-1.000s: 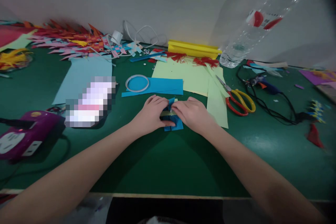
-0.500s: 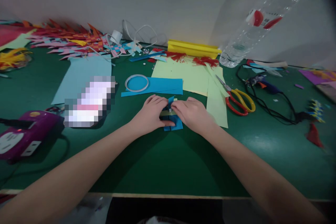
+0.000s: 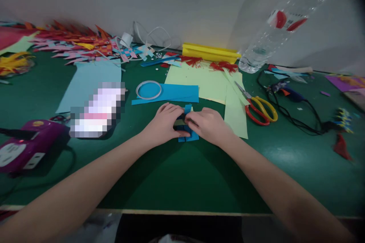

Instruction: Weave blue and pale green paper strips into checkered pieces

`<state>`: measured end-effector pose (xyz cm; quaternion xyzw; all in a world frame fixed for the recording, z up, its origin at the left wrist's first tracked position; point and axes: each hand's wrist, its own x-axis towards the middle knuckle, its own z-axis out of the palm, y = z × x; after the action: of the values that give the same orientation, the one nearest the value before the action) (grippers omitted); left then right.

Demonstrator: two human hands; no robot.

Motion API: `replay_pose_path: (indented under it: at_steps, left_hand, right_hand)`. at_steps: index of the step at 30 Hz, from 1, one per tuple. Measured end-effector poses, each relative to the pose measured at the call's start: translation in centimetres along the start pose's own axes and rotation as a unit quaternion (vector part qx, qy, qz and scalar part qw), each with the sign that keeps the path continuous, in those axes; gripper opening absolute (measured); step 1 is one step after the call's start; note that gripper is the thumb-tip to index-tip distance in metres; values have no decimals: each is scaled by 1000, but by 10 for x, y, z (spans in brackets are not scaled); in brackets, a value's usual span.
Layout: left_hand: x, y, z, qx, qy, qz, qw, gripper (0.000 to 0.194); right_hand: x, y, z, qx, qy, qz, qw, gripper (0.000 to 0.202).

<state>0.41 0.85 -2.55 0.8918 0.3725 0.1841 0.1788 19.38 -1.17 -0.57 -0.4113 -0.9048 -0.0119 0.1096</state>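
Folded blue paper strips (image 3: 192,136), with a pale green strip among them, lie on the table between my two hands. My left hand (image 3: 167,123) holds them from the left, its fingers over the far part and its thumb on the near blue part. From the right, my right hand (image 3: 209,123) has its fingertips pinched at the middle of the strips. A short blue end (image 3: 188,109) sticks out past the fingertips on the far side. The fingers hide most of the centre of the paper.
Beyond my hands are blue paper (image 3: 179,92), a tape ring (image 3: 148,98) and pale green sheets (image 3: 212,87). Scissors (image 3: 258,110), a glue gun (image 3: 293,93) and a plastic bottle (image 3: 281,34) are to the right. A lit phone (image 3: 98,110) and a purple power socket (image 3: 31,142) are at left.
The raised blue end at the far side now lies away from me. My right fingertips have shifted slightly down and closer in; my left hand has barely moved.
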Motion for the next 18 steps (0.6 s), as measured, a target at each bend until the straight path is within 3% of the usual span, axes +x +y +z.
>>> replay_pose_path:
  at_steps: [15,18]
  left_hand:
    - [0,0,0,-1,4,1,1000,48]
    - [-1,1,-2,-7,9,5,1000,42]
  right_hand:
    - [-1,-1,2,-21,17,38,999,30]
    - [-2,0,3,-25,24,36,999,30]
